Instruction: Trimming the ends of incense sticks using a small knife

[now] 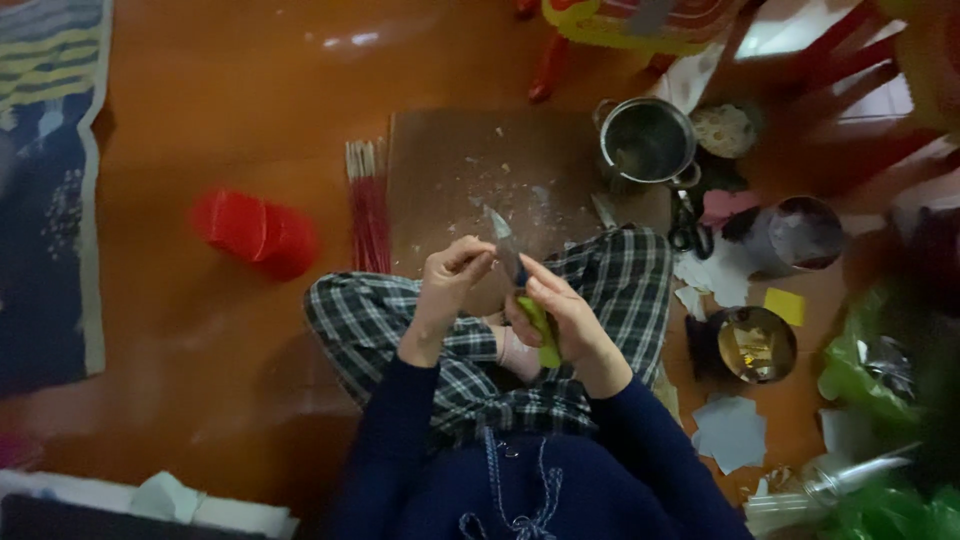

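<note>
Seen from above, a person in a dark blue top and plaid trousers sits cross-legged on a glossy brown floor (200, 120). The right hand (565, 320) is closed around the yellow-green handle of a knife (518, 275), whose grey blade points up and away from the body, its tip over the brown board (450, 160) lying just in front of the knees. The left hand (448, 285) is raised beside the blade, its fingertips pressed together near the blade's middle as if pinching something very small; what it pinches cannot be made out. The board is strewn with pale scraps and shavings. Along its left edge lies a bundle of thin red sticks (368, 205) with pale tips, and further left a red cup (255, 232) lies on its side, blurred. At the board's far right corner stands a steel pot (648, 140), with a small bowl of something pale (727, 128) beside it. Black-handled scissors (688, 228) lie between the pot and the right knee. To the right are pieces of white paper, a yellow square of paper (785, 305), a round tin (755, 345) and green plastic bags (870, 370).
</note>
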